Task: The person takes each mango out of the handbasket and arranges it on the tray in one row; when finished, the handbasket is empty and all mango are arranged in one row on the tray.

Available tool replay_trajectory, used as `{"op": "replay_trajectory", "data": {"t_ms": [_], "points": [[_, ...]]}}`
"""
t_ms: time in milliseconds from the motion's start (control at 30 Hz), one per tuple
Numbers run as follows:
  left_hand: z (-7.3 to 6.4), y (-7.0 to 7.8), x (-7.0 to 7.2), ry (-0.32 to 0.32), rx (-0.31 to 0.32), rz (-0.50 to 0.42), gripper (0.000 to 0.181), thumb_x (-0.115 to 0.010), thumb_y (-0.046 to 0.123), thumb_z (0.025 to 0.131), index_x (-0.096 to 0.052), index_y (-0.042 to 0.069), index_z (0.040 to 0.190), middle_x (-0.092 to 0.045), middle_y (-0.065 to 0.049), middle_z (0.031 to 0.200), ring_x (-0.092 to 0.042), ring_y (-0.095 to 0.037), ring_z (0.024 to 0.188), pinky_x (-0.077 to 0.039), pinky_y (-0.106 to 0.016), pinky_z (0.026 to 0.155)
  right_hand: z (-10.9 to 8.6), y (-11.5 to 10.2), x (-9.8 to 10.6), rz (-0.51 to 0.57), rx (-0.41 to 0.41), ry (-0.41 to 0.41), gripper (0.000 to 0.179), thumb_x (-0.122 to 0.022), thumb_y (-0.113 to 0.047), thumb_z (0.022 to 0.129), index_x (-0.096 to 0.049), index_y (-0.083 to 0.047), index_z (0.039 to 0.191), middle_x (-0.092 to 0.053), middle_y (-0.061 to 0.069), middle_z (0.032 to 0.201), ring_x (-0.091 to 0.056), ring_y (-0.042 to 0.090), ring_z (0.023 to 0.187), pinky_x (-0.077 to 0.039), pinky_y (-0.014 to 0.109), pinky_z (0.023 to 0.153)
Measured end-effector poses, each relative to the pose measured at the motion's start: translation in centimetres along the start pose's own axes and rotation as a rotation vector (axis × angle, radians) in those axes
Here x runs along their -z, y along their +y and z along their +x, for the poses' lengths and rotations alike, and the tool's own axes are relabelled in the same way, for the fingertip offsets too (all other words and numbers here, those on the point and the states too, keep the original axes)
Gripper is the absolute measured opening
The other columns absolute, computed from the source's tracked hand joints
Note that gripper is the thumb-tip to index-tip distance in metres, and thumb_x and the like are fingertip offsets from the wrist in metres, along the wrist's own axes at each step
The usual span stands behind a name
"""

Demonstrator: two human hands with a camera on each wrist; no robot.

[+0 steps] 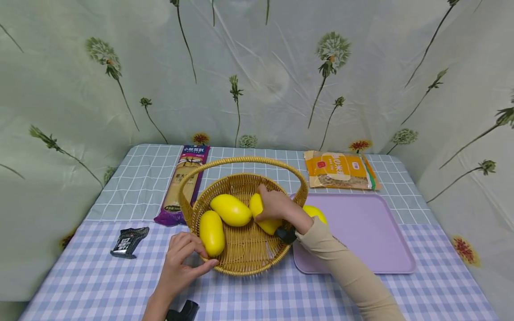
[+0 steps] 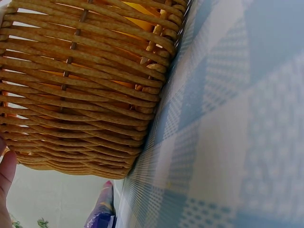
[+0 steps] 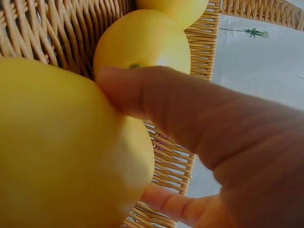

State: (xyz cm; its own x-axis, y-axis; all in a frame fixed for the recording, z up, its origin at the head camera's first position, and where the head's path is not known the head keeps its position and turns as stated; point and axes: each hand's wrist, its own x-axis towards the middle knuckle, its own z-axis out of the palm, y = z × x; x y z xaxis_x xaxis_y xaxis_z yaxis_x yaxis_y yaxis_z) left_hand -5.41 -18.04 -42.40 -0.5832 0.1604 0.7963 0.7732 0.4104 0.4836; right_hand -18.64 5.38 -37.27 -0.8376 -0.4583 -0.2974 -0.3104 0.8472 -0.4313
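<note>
A wicker basket (image 1: 245, 258) with a tall arched handle stands mid-table, several yellow mangoes in it. My right hand (image 1: 277, 205) reaches inside and grips the mango (image 1: 256, 205) on the basket's right side. In the right wrist view the thumb lies along that mango (image 3: 57, 142). Two other mangoes, one at the back (image 1: 230, 210) and one at the left (image 1: 212, 233), rest in the basket. At the basket's front left, my left hand (image 1: 182, 261) holds the rim, thumb toward the front. One more mango (image 1: 315, 213) lies on the purple tray (image 1: 373, 236), partly behind my right forearm.
Behind the basket's left side lies a pasta packet (image 1: 180, 187). An orange-and-clear food bag (image 1: 341, 170) lies behind the tray. A small black packet (image 1: 128, 242) is at the left on the checked cloth. A floral curtain (image 1: 273, 80) hangs along the table's back.
</note>
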Motion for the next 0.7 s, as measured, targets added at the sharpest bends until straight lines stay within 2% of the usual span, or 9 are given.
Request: {"op": "replay_trajectory", "data": {"t_ms": [167, 400, 700], "points": [[0.0, 0.0, 0.0, -0.001, 0.001, -0.001, 0.036, -0.072, 0.040, 0.082, -0.055, 0.012, 0.068, -0.055, 0.000, 0.075, -0.047, -0.016, 0.077, -0.027, -0.028, 0.082, -0.1, 0.0, 0.0, 0.014, 0.006, 0.027, 0.074, -0.084, -0.025, 0.070, -0.037, -0.005, 0.124, -0.056, 0.009, 0.084, -0.055, 0.023, 0.072, -0.044, 0.033, 0.063], [0.0, 0.0, 0.0, 0.002, 0.007, -0.002, 0.036, -0.072, 0.041, 0.083, -0.055, 0.012, 0.068, -0.056, 0.000, 0.075, -0.047, -0.016, 0.077, -0.026, -0.027, 0.081, -0.9, -0.2, 0.3, 0.067, 0.062, 0.084, 0.076, -0.084, -0.026, 0.070, -0.037, -0.004, 0.126, -0.058, 0.010, 0.087, -0.055, 0.023, 0.075, -0.046, 0.035, 0.067], [0.0, -0.1, 0.0, 0.005, 0.010, -0.011, 0.036, -0.073, 0.040, 0.082, -0.056, 0.012, 0.068, -0.056, 0.000, 0.075, -0.047, -0.016, 0.077, -0.026, -0.027, 0.080, -2.3, -0.3, 0.5, 0.176, 0.097, 0.144, 0.080, -0.083, -0.028, 0.073, -0.035, -0.008, 0.135, -0.059, 0.014, 0.109, -0.056, 0.024, 0.091, -0.045, 0.039, 0.076]]}}
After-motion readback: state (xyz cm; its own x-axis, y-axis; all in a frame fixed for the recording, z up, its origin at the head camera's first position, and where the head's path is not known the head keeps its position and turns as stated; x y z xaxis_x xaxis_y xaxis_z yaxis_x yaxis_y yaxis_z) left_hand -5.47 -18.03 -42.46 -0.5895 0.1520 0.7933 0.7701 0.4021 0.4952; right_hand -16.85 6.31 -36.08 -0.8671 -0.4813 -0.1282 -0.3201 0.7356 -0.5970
